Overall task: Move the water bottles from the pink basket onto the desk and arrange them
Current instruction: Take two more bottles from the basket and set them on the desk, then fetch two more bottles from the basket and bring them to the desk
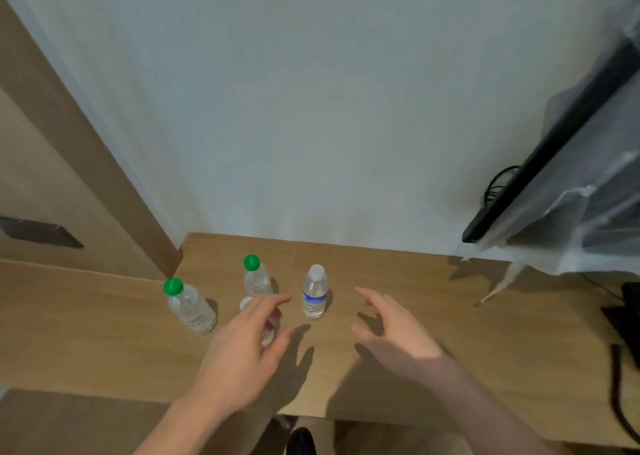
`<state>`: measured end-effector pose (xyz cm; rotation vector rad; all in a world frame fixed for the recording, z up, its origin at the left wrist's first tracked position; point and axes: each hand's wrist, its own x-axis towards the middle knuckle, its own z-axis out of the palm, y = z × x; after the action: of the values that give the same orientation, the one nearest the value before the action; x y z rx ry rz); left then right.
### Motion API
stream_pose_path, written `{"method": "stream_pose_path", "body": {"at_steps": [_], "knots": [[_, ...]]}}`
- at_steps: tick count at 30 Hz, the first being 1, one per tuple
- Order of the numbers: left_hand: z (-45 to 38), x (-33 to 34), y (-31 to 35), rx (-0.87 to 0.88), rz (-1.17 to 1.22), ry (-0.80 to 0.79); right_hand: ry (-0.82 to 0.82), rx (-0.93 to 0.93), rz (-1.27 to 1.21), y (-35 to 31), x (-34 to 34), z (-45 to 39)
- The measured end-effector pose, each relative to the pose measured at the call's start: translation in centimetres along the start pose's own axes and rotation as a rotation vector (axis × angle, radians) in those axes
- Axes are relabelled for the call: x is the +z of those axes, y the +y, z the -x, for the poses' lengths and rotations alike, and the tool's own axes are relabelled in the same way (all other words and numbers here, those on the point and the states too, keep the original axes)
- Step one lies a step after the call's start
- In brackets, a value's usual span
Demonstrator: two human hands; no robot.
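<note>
The desk [398, 361] fills the lower half of the frame. Both hands hover over it with fingers spread, gripping nothing: right hand [398, 333] lower centre, left hand [242, 350] beside it. Four bottles stand at centre left: white-cap bottle [314, 293], two green-cap bottles [190, 305] [256, 276], and one bottle [268, 326] mostly hidden behind the left fingers

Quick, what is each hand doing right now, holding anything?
Left hand: open, fingers spread over a white-capped bottle mostly hidden behind it; no grip visible.
Right hand: open, holding nothing, above the desk.
</note>
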<state>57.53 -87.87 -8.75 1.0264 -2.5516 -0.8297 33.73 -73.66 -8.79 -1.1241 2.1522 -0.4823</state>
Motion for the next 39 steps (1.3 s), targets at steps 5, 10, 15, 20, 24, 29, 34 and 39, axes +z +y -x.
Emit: {"method": "stream_pose_path", "body": {"at_steps": [5, 10, 15, 20, 24, 29, 34, 39], "knots": [[0.1, 2.9, 6.4, 0.188, -0.034, -0.150, 0.050, 0.130, 0.001, 5.4, -3.4, 8.5], [0.0, 7.5, 13.5, 0.378, -0.139, -0.259, 0.162, 0.310, -0.060, 11.6, -7.3, 17.7], [1.1, 13.9, 23.8, 0.550, -0.332, -0.376, 0.320, 0.444, -0.032, 19.6, -8.7, 28.5], [5.5, 20.8, 34.5, 0.669, -0.424, -0.479, 0.369, 0.601, -0.018, 27.7, -8.8, 39.3], [9.6, 25.5, 41.3, 0.773, -0.409, -0.507, 0.401, 0.702, -0.044, 32.9, -8.6, 46.9], [13.4, 30.8, 49.6, 0.922, -0.390, -0.573, 0.520, 0.774, -0.140, 37.2, -8.5, 54.8], [14.9, 35.9, 58.2, 1.069, -0.384, -0.673, 0.660, 0.882, -0.185, 41.6, -8.4, 60.0], [15.1, 41.6, 66.6, 1.181, -0.334, -0.745, 0.616, 0.976, -0.205, 45.4, -12.2, 63.8]]}}
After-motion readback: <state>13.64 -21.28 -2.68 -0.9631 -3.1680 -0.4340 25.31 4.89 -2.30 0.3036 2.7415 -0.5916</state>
